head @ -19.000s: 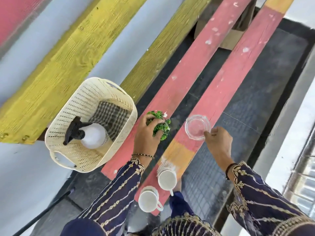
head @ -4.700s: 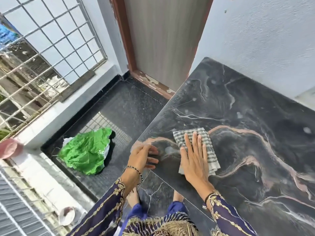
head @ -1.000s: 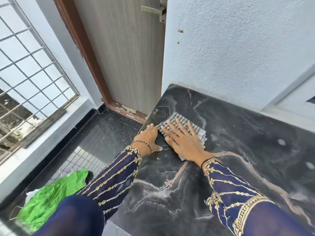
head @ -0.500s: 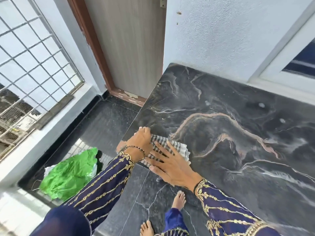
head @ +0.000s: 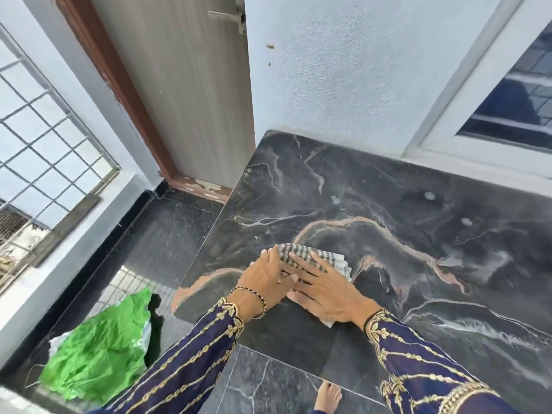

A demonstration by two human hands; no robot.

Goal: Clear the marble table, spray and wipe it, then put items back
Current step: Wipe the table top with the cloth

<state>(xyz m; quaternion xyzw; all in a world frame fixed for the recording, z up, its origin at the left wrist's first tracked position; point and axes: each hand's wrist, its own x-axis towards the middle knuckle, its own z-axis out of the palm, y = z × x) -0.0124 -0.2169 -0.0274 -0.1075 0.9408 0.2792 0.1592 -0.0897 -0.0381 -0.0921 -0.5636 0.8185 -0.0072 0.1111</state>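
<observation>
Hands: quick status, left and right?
Left hand: open, flat on the table, fingertips on the cloth.
Right hand: open, palm down on the cloth, not gripping.

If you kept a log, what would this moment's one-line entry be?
step: wiping | cloth: flat on table | right hand: on cloth | left hand: at cloth edge | table: bare

There is only one view, from the person's head; it looks forward and steeply down, close above the near left corner of the bench (head: 388,210), with the floor (head: 167,240), door (head: 191,85) and wall (head: 343,70) behind
</observation>
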